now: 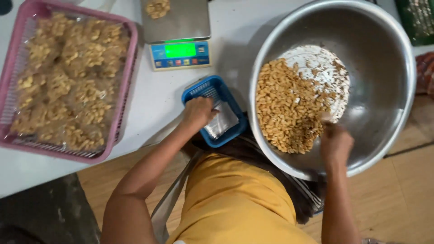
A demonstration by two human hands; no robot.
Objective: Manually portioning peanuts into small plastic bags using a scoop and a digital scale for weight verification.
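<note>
My left hand reaches into a small blue basket and rests on the clear plastic bags stacked in it. My right hand is inside a large steel bowl, fingers closed around something small I cannot make out, at the near edge of a heap of pale nuts. The nuts cover the left half of the bowl's bottom. The bowl sits partly on my lap, over the table's edge.
A pink basket full of bagged nuts sits at the left of the white table. A digital scale with a lit green display holds a small portion of nuts. Wooden floor lies below.
</note>
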